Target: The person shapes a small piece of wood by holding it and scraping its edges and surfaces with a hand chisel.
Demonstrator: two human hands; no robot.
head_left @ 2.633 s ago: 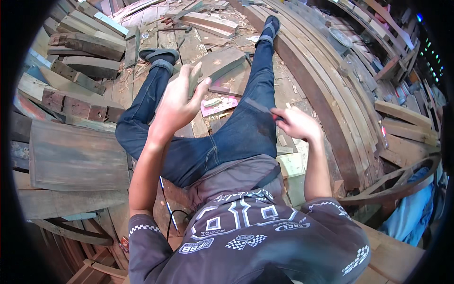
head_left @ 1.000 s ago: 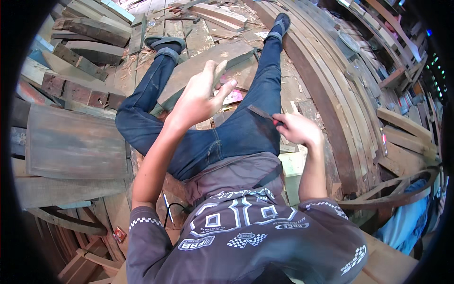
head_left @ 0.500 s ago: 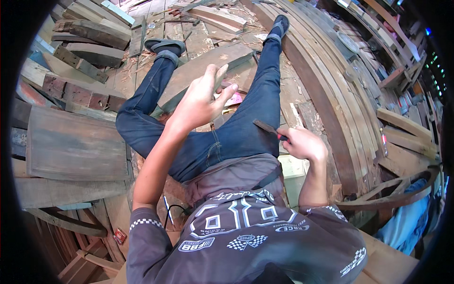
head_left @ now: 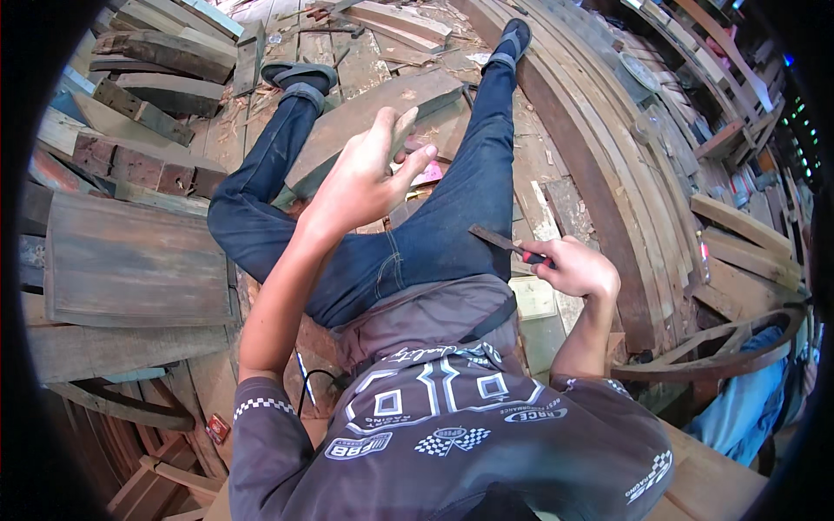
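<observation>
My right hand (head_left: pixel 575 267) is closed round the red and black handle of a chisel (head_left: pixel 492 236). Its flat, dark metal blade points left, over my right thigh. Above my lap, my left hand (head_left: pixel 372 178) is raised with the fingers bent forward and the thumb apart; I see nothing held in it. Beyond that hand, between my legs, lies a thick wooden plank (head_left: pixel 369 122). Something pink (head_left: pixel 427 174) shows on the floor behind my left thumb.
Long stacked boards (head_left: pixel 621 182) run along my right side. Curved timber blocks (head_left: pixel 165 56) pile up at the far left, with a wide panel (head_left: pixel 135 260) nearer. Wood shavings and tools lie near my feet. A curved wooden frame (head_left: pixel 721 360) stands at the right.
My right hand has shifted to the right and slightly down, and more of the chisel's handle shows. My left hand has moved only slightly, its fingers still bent forward.
</observation>
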